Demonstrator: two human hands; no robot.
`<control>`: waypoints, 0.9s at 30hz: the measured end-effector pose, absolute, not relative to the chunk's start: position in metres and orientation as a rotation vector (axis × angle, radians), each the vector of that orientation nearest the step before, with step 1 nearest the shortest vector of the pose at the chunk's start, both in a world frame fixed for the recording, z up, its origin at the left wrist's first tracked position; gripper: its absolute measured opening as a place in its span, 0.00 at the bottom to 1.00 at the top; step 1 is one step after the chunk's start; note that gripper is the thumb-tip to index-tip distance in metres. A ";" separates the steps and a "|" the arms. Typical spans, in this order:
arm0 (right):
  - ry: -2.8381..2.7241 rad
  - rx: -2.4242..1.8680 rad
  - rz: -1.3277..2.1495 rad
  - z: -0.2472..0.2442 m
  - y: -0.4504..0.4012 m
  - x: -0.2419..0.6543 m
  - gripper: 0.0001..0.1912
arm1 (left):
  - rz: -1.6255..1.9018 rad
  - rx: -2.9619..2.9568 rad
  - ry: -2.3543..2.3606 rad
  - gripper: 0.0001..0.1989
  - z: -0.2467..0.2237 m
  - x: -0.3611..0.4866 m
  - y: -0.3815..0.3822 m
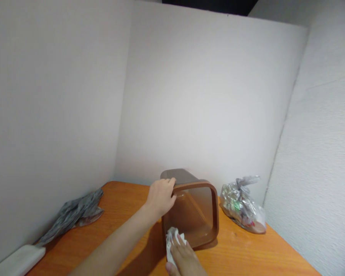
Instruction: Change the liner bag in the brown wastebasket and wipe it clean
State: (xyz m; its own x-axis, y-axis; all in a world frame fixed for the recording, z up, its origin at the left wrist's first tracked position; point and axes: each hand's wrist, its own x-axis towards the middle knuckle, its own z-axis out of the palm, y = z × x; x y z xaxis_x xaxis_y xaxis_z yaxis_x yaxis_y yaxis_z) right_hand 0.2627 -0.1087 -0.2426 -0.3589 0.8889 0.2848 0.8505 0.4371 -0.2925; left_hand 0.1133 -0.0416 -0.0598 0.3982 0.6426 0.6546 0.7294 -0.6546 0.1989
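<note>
A brown plastic trash bin [215, 207] lies on its side on the table, its open mouth turned toward me. My left hand [161, 195] grips the rim at the bin's upper left corner, fingers over the top and thumb at the inside. At the lower left corner of the mouth, my right hand [184, 256] presses a crumpled white tissue [169, 245] against the rim. The tissue shows between and beyond the fingers. Part of the bin's lower left rim is hidden behind the tissue and hand.
The bin rests on an orange wooden table [247, 253]. To its right sits a knotted clear plastic bag [241, 207] of mixed rubbish. A crumpled grey plastic bag [74, 212] and a white object [20, 260] lie along the left wall. White walls enclose the table.
</note>
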 end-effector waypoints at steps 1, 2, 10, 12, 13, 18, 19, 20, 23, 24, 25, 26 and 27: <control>-2.295 -1.491 0.146 -0.243 -0.109 0.262 0.32 | -1.156 -2.523 -1.213 0.21 -0.066 0.113 -0.042; -2.293 -1.502 0.151 -0.245 -0.107 0.262 0.31 | -1.213 -2.514 -1.191 0.24 -0.075 0.113 -0.042; -2.303 -1.488 0.024 -0.275 -0.080 0.268 0.28 | -1.700 -2.574 -1.159 0.43 -0.177 0.112 -0.034; -2.337 -1.507 0.040 -0.268 -0.079 0.265 0.29 | -1.728 -2.646 -1.180 0.45 -0.194 0.114 -0.030; -2.352 -1.521 0.053 -0.263 -0.079 0.264 0.30 | -1.753 -2.678 -1.198 0.45 -0.200 0.115 -0.028; -2.256 -1.609 0.013 -0.241 -0.071 0.262 0.28 | -1.844 -2.735 -1.264 0.43 -0.206 0.117 -0.021; -2.226 -1.602 -0.032 -0.237 -0.066 0.262 0.26 | -1.843 -2.732 -1.262 0.42 -0.206 0.117 -0.020; -2.203 -1.590 -0.077 -0.232 -0.061 0.262 0.24 | -1.836 -2.734 -1.254 0.42 -0.206 0.117 -0.019; -2.148 -1.582 -0.165 -0.219 -0.048 0.266 0.20 | -1.795 -2.747 -1.220 0.43 -0.208 0.116 -0.016; -2.130 -1.593 -0.173 -0.216 -0.047 0.268 0.19 | -1.770 -2.749 -1.207 0.43 -0.208 0.116 -0.016; -2.109 -1.603 -0.180 -0.213 -0.048 0.270 0.19 | -1.743 -2.746 -1.198 0.43 -0.209 0.115 -0.015; -2.089 -1.611 -0.186 -0.212 -0.051 0.273 0.19 | -1.716 -2.736 -1.194 0.43 -0.210 0.115 -0.015; -2.069 -1.618 -0.193 -0.212 -0.057 0.277 0.21 | -1.690 -2.724 -1.189 0.43 -0.210 0.114 -0.014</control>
State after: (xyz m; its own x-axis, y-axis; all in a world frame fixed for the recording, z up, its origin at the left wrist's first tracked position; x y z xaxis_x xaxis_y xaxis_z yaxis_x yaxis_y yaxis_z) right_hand 0.2766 -0.0567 -0.2123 -0.1667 0.8686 0.4666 0.9401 0.2828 -0.1906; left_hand 0.1140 -0.0141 -0.2105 0.2835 0.6789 0.6773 0.4079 -0.7245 0.5556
